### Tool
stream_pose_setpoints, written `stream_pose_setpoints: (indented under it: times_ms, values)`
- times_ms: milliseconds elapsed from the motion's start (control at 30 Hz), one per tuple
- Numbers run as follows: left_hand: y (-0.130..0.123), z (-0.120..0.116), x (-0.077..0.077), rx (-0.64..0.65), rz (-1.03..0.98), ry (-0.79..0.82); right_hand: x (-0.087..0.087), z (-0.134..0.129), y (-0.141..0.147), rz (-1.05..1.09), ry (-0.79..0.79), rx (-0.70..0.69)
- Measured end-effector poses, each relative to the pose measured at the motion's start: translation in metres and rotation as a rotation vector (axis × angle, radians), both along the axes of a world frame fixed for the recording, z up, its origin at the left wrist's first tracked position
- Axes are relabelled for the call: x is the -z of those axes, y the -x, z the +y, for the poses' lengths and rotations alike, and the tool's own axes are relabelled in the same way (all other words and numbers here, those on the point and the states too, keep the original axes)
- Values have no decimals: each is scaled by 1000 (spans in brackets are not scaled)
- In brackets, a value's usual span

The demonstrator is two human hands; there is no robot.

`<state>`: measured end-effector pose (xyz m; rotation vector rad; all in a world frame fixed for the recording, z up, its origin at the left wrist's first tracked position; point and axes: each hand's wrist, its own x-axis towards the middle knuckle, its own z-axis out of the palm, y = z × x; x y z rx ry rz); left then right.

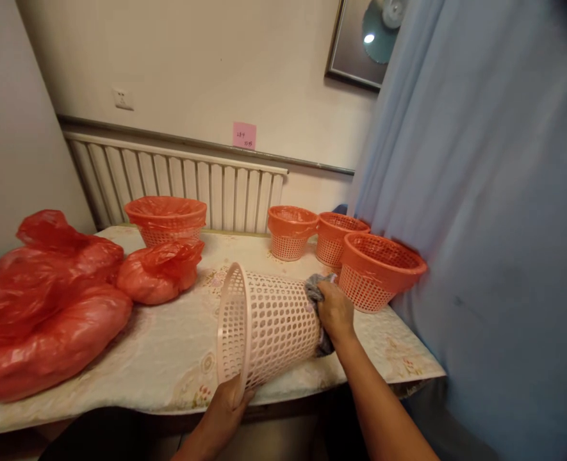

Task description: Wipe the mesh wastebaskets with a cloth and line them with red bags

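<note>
At least two red bags (pixel 47 326) crowd the table's (pixel 163 358) left end; one lined basket (pixel 165 222) stands at its back edge. The left hand (pixel 228 406) grips one bare basket (pixel 280 320) over the front edge; the right hand (pixel 336 312) clutches one cloth (pixel 325 346) against its base. Three lined baskets (pixel 332 248) stand towards the back right corner. Room lies mid-table, left of the bare basket.

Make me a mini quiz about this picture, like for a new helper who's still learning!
1. Which hand holds the gray cloth against the pale basket? A) left B) right
2. True or false: the pale basket stands upright on its base.
3. How many other baskets can you see with red plastic over their rims?

Key:
1. B, the right hand.
2. False. It is tipped on its side, with the left hand at its rim.
3. Four.
</note>
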<state>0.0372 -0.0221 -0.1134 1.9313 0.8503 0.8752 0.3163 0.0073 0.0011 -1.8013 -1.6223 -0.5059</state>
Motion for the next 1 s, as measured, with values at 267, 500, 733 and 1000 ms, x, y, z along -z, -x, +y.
stream_pose_setpoints:
  times_ms: [267,500,733,1000]
  values:
    - [-3,-9,-11,-9,15,69,37,-23,-15,88,-33,121]
    - [-12,-3,-67,-147,-155,144,53,-28,1,145,-43,72]
    - [-10,4,-69,-88,-88,116,37,-31,38,212,-67,-18]
    - [-12,3,-60,-165,-125,65,2,-52,146,77,-151,-469]
